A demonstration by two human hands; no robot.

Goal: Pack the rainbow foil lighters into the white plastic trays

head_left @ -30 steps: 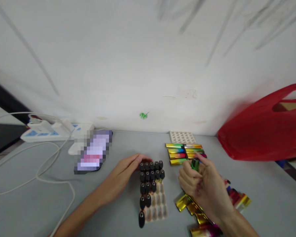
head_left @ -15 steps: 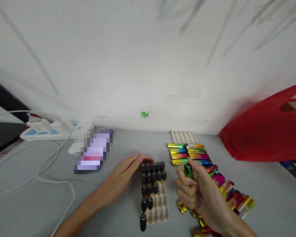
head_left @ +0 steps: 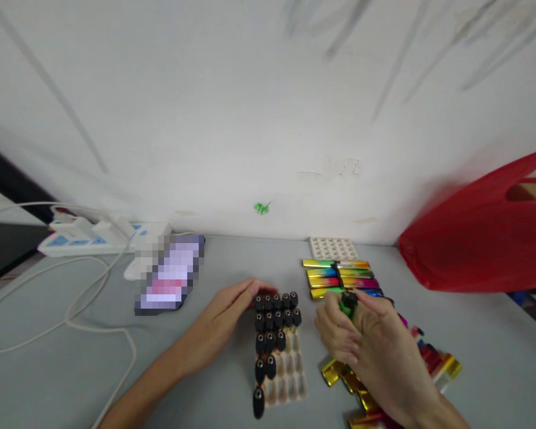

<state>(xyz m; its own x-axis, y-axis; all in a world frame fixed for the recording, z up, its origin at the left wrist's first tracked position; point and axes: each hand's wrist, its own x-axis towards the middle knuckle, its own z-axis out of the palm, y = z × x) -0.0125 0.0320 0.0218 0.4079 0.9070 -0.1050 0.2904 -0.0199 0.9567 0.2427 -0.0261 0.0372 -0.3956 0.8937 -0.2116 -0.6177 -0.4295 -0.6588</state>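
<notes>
My left hand (head_left: pixel 226 322) lies flat on the grey table, fingers stretched out, touching the left side of a beige tray (head_left: pixel 290 372) filled partly with several black caps (head_left: pixel 274 319). My right hand (head_left: pixel 366 348) is closed around a green shiny stick with a black cap on top (head_left: pixel 347 302), held upright just right of the tray. Behind it lie rows of shiny multicoloured sticks (head_left: pixel 339 277). More gold and coloured sticks (head_left: pixel 433 360) are piled under and right of my right hand.
An empty white tray (head_left: pixel 331 246) lies by the wall. A red plastic bag (head_left: pixel 477 238) sits at the right. At the left are a power strip (head_left: pixel 84 238), white cables (head_left: pixel 71 304) and a blurred-out flat object (head_left: pixel 170 274).
My right hand shifted slightly left and down with the green stick, then lifted a little. My left hand stayed on the tray.
</notes>
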